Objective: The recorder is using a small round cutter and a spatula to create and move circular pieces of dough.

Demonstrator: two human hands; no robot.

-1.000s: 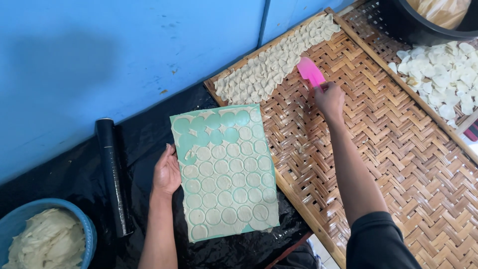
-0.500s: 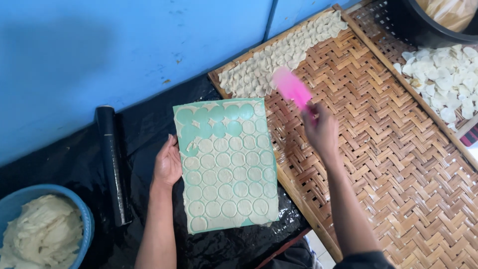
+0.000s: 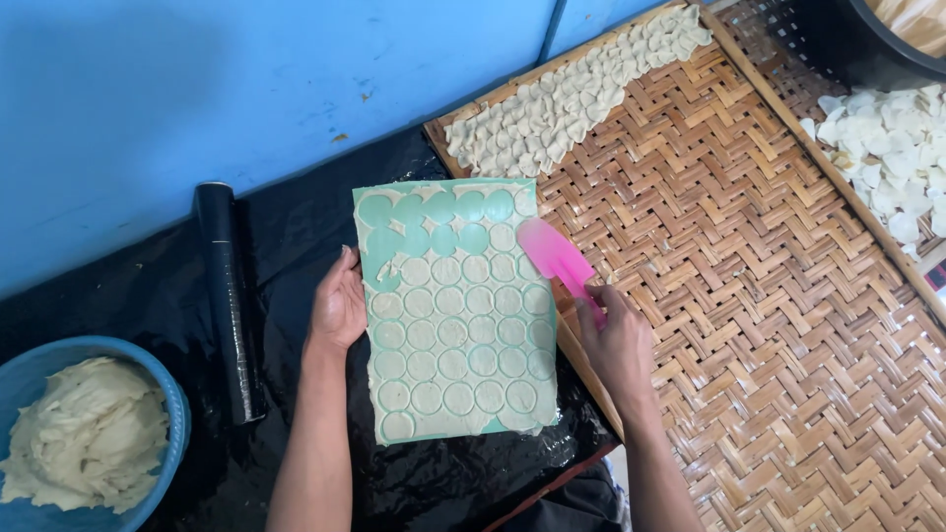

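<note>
— So, what fills most of the frame?

— The blue wall [image 3: 197, 89] across the upper left, and the woven bamboo tray [image 3: 749, 325] running from upper centre down to the lower right. A band of small pale dough pieces [image 3: 572, 99] lies along the tray's upper edge. Beyond its far rim, at the upper right, is a heap of white pieces [image 3: 897, 148].

— And under the hands?

— Black plastic sheeting [image 3: 197, 296] over the lower left. A blue bowl [image 3: 177, 433] of pale dough sits at the bottom-left corner, with a black roll [image 3: 229, 296] lying just right of it.

— Where is the mould?

— The green mould sheet [image 3: 453, 315] lies flat at centre on the black sheeting, its right edge beside the tray's frame. Dough fills most of its round holes; a few at the top show bare green.

— The hands?

— The left hand [image 3: 338, 307] rests against the sheet's left edge, fingers curled onto it. The right hand [image 3: 616, 340] is closed around the handle of a pink spatula [image 3: 554, 254] — its blade lies over the sheet's upper right edge.
</note>
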